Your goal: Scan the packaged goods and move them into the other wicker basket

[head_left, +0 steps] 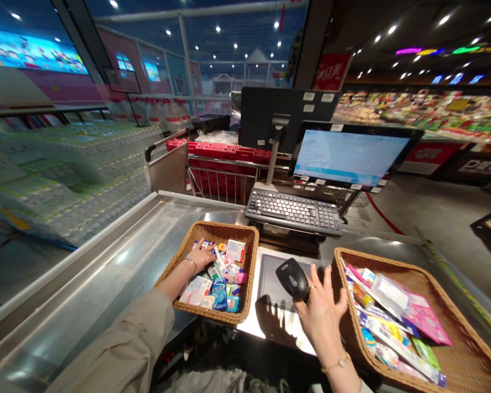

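My left hand [201,255] reaches into the left wicker basket [251,273], fingers spread over the small packages. Its fingertips are close to a slim white item [218,255]; whether they touch it I cannot tell. Around it lie a blue packet [220,293], a white box with red edging [235,250] and several other packs. My right hand [321,311] holds a black handheld barcode scanner [291,279] between thumb and index finger, the other fingers stretched out. The scanner hovers over a grey panel [268,275] in the counter, casting a shadow there.
At right, another wicker basket [472,322] holds a clear plastic pack [393,295], a pink packet [425,319] and several more items. Behind the counter stand a keyboard [294,212] and a lit monitor [347,155]. A metal counter [118,273] extends left, beyond it stacked bottle packs [65,180].
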Tool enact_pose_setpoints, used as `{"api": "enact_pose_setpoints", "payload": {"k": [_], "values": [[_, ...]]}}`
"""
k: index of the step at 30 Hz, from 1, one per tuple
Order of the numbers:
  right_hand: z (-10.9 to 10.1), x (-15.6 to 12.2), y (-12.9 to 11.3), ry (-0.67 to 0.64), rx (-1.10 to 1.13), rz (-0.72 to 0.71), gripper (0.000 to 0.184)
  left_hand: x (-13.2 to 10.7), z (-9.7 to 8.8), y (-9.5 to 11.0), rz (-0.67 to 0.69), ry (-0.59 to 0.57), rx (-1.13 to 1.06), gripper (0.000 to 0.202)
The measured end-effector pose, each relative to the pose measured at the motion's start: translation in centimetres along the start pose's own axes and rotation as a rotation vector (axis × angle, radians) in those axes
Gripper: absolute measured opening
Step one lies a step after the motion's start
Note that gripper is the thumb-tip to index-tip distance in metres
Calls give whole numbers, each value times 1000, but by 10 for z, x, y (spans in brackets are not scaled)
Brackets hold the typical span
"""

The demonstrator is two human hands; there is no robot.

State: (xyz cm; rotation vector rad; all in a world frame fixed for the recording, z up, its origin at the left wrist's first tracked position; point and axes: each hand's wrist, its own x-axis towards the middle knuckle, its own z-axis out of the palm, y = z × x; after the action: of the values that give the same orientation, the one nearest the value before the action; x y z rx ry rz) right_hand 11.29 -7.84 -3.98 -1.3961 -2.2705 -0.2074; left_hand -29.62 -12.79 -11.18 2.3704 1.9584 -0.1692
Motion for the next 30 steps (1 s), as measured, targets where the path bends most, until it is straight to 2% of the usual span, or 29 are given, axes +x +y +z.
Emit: {"api": "enact_pose_setpoints", "payload": {"k": [4,10,17,24,30], "values": [[-1,1,-3,6,16,-14,42,-1,-11,-1,-15,11,6,36],[-3,2,-5,-3,37,-2,41,-4,-28,1,-125,65,24,36],[-6,3,-3,-13,53,7,44,-5,-47,23,-235,178,40,35],[-7,2,-2,-20,64,13,45,0,-54,44,-226,385,83,32],[-7,4,-1,10,74,-5,44,5,-71,66,-262,484,82,34]]}}
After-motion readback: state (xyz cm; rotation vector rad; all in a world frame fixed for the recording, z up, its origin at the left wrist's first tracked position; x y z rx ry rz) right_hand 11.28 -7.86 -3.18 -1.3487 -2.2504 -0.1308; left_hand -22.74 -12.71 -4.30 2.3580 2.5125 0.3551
